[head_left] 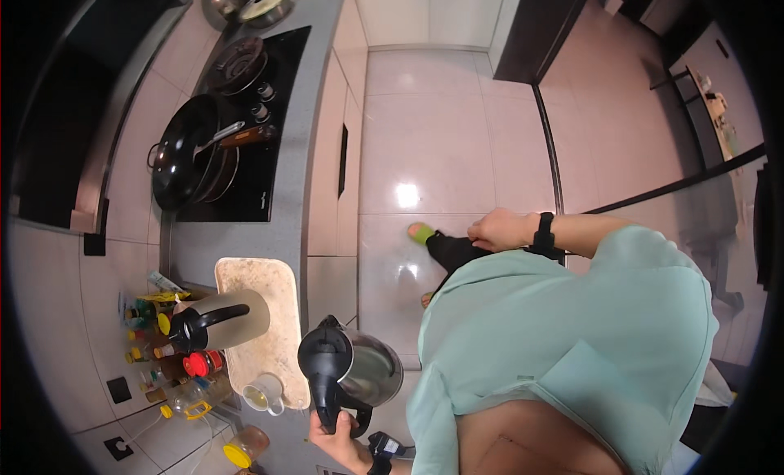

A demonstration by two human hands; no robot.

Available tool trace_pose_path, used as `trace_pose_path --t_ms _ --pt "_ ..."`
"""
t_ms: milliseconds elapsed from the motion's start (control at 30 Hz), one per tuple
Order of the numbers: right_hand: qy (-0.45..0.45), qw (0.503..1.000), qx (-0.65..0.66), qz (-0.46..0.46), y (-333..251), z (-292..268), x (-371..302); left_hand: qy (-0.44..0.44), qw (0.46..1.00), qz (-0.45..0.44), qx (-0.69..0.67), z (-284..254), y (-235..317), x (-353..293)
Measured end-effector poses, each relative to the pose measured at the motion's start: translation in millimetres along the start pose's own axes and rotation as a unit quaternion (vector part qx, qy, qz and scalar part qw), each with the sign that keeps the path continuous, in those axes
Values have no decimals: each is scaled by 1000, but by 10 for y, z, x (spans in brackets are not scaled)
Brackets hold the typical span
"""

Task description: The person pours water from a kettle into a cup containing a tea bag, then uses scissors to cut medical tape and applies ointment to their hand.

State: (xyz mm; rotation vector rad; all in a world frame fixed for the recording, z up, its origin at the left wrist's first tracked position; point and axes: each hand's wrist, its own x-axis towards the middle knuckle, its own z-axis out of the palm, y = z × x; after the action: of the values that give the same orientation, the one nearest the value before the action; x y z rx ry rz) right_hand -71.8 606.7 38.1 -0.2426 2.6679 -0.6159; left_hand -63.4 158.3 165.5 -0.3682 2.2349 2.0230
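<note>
My left hand [341, 444] is closed around the black handle of an electric kettle [374, 370] with a black lid and a shiny body. The kettle is held near the counter's front edge, beside a stained beige tray [255, 273]. An insulated jug [245, 318] with a black lid and handle stands on that tray. Close to the kettle, at the tray's near end, is a clear mug [263, 393]. My right hand [508, 230] is loosely curled in front of my dark trousers, and nothing shows in it; its palm is hidden.
On the black hob [282, 108] sit a dark wok [181, 161] with a utensil in it and another pan [237, 64]. Bottles and jars crowd the wall, including a red-lidded jar [202, 362] and a yellow-lidded jar [247, 446]. Pale cabinets [327, 173] border the tiled floor [433, 132].
</note>
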Motion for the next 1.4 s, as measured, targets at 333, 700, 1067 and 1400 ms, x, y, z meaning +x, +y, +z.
trace_pose_path --t_ms 333,700,1067,1400 --pt "18 1000 4 15 1045 -384 -249 -101 993 4 59 1613 203 404" --pt "141 920 363 -48 2397 -1484 -259 -286 957 46 11 4603 622 1146" --pt "212 702 676 80 2835 -2573 277 -396 899 186 19 6903 215 1799" --pt "308 604 691 250 4225 -2654 1680 -456 860 228 15 8254 65 2749"
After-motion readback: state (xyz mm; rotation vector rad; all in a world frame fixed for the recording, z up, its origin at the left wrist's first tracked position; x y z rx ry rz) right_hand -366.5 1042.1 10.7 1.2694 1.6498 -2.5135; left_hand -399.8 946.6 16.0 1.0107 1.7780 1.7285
